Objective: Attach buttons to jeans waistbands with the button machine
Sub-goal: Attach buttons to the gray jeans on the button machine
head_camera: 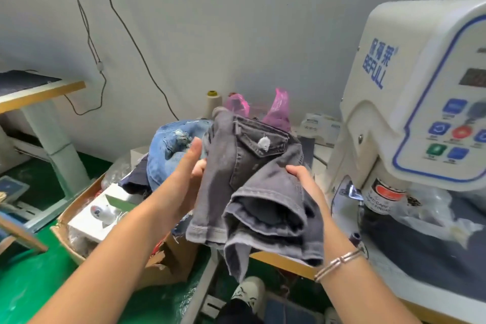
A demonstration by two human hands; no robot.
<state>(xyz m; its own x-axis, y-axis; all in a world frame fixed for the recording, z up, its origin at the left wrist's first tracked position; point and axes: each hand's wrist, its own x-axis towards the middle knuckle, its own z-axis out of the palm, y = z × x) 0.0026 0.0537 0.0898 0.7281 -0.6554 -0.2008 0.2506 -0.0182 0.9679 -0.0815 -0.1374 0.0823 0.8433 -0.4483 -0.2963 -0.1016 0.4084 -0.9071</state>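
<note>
Jeans (252,187), grey and bunched, hang in mid-frame between your two hands, lifted off the table (284,262) and reaching past its near wooden edge. Your left hand (189,166) lies against the left side of the bundle with fingers nearly straight and the thumb up; the fingertips are hidden behind the cloth, so whether they curl in is not clear. Your right hand (302,179) grips the right side, thumb on top and fingers tucked under a fold. A pocket flap faces you at the top of the bundle, and a hemmed leg opening droops toward the lower centre of the frame.

At the right of the frame stands the button machine (410,92), its head overhanging dark cloth (420,234) spread on the table; the jeans sit just left of it, apart from it. Behind your left hand lies a pile of blue denim (171,150). A torn cardboard box (168,263) sits at lower left on the green floor (34,287). Your shoe (249,294) shows at the bottom, below the table edge.
</note>
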